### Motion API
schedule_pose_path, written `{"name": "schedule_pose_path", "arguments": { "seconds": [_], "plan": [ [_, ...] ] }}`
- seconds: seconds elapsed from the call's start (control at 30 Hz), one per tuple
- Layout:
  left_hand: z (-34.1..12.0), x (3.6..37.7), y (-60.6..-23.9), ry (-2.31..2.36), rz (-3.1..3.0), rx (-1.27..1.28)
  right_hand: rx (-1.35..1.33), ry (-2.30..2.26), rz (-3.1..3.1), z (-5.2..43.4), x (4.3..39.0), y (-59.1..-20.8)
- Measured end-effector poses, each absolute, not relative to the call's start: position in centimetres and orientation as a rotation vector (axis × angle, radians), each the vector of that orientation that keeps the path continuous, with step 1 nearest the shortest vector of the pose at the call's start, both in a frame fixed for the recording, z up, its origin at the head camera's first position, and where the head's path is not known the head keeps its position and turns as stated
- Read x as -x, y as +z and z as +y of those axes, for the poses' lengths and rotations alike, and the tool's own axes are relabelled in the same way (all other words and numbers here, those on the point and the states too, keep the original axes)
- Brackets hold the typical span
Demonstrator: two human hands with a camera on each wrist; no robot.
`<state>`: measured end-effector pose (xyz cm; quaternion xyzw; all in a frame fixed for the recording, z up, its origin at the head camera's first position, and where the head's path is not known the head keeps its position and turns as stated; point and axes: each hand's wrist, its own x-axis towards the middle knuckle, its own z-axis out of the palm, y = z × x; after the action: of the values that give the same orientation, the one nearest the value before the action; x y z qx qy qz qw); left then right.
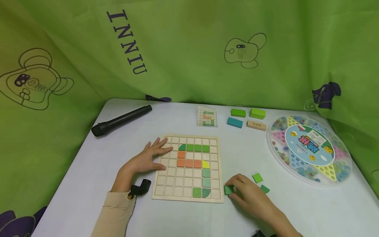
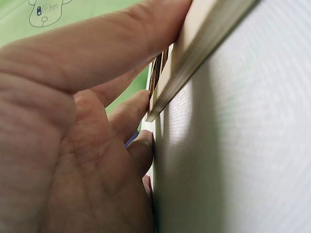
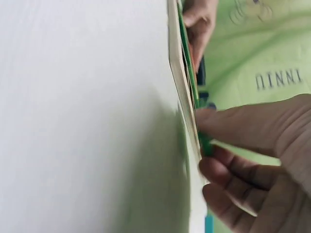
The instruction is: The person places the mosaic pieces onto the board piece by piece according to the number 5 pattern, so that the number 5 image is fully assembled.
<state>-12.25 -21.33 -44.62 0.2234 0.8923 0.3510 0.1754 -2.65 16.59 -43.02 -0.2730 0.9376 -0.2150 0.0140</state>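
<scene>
A wooden grid board (image 1: 171,181) lies on the table with green, orange and yellow tiles set in some of its squares. My left hand (image 1: 145,159) rests along the board's left side, fingers spread and thumb on its edge. In the left wrist view, the thumb (image 2: 121,41) reaches the board's rim. Just off the lower right edge of the board, my right hand (image 1: 247,196) pinches a green tile (image 1: 228,190) between thumb and fingers. The right wrist view shows this tile (image 3: 205,144) partly hidden by the thumb.
Right of that hand lie a light green square tile (image 1: 257,178) and a dark green quarter-round tile (image 1: 265,189). Behind the board are a pattern card (image 1: 207,116) and several blocks (image 1: 238,113). A round board-game case (image 1: 309,149) sits right, a black microphone (image 1: 121,121) back left.
</scene>
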Motion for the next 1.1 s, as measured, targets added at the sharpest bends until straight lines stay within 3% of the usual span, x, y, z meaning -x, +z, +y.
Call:
{"name": "schedule_pose_path", "arguments": {
  "seconds": [0.27, 0.6, 0.9, 1.1],
  "plan": [
    [-21.2, 12.4, -44.7, 0.987, 2.535, -0.647, 1.213, -0.848, 2.92, 11.6, 2.9, -43.1],
    [-20.8, 12.4, -44.4, 0.976, 2.52, -0.646, 1.242, -0.674, 2.797, 7.0, 3.8, -43.8],
    [-21.1, 12.2, -44.6, 0.986, 2.539, -0.639, 1.288, -0.675, 2.793, 6.9, 3.8, -44.0],
    [-21.1, 12.0, -44.8, 0.991, 2.542, -0.651, 1.186, -0.781, 2.929, 11.4, 3.7, -42.4]
  ]
}}
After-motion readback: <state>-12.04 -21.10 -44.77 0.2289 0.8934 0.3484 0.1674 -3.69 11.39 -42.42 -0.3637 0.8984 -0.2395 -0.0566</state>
